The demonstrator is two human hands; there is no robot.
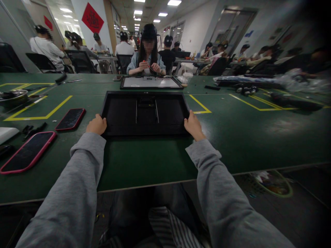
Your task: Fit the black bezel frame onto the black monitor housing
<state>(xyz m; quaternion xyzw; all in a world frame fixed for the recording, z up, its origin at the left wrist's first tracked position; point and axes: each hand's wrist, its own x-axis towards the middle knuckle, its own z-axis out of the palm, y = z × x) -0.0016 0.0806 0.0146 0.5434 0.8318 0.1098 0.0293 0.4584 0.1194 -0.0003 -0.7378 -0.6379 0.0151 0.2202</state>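
A black rectangular panel, like a monitor's rear housing (119,112), lies on the green table (144,162) in front of me, with a recessed middle section between two thin bright strips. My left hand (96,124) grips its left edge, thumb on the near side of the frame. Its right edge is held by my right hand (193,125), with the fingers mostly hidden beneath or behind it. Just beyond the panel lies a grey screen panel with a black border (165,82).
Two red-cased phones (70,119) (28,151) and a metal bowl (12,98) are at left. Across the table a person (147,65) handles a small red item. A plastic cup (186,78), black parts (245,90) and plastic wrap (305,81) lie farther right. A basket (274,182) stands below.
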